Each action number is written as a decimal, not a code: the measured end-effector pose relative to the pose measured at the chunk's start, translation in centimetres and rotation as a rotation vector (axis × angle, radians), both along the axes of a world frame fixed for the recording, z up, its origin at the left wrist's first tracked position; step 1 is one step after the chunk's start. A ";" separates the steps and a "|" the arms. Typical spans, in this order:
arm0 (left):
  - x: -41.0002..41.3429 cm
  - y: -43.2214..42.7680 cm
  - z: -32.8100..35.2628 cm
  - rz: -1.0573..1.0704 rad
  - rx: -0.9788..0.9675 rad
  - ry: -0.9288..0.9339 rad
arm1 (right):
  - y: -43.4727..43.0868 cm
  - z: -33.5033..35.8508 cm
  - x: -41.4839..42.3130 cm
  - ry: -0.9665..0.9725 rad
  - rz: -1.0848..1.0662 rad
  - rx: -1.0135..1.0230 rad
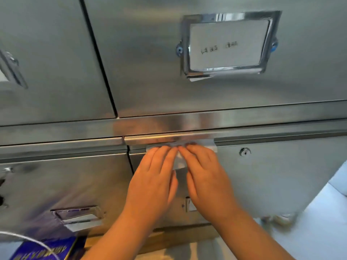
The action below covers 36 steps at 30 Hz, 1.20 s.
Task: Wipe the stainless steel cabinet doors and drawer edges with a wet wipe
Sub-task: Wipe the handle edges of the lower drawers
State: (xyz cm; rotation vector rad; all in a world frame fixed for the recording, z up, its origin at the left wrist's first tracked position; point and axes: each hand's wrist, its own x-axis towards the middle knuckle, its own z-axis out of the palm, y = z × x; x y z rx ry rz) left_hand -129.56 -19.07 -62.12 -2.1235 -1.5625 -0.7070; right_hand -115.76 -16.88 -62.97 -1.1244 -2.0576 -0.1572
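Brushed-steel cabinet (pixel 52 62) fills the view, with the big upper door (pixel 142 59) carrying a chrome label frame (pixel 228 44). Below the rail is the lower drawer front (pixel 266 184). Both hands are up at its top edge: left hand (pixel 154 182) and right hand (pixel 204 177) side by side, fingertips nearly meeting, fingers straight and flat, pressing, not gripping. The wet wipe (pixel 179 163) lies beneath those fingers, stretched along the edge, showing between the hands and past the right fingertips. A keyhole (pixel 245 152) sits near its right end.
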 end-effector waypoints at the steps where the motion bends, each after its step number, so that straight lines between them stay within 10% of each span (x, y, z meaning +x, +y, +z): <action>1: -1.1 -0.4 0.0 0.011 -0.003 -0.029 | -0.2 0.0 -1.1 0.003 0.011 -0.004; 12: -3.4 -2.7 -0.1 -0.024 -0.111 -0.559 | -0.8 -1.5 -3.1 0.005 0.041 0.026; 21: -3.5 -0.7 2.7 -0.065 -0.874 -1.954 | -1.0 -1.8 -3.1 0.091 0.055 -0.068; 36: -4.7 0.3 5.0 0.015 -1.032 -1.926 | -0.9 -1.0 -2.4 0.116 0.101 -0.132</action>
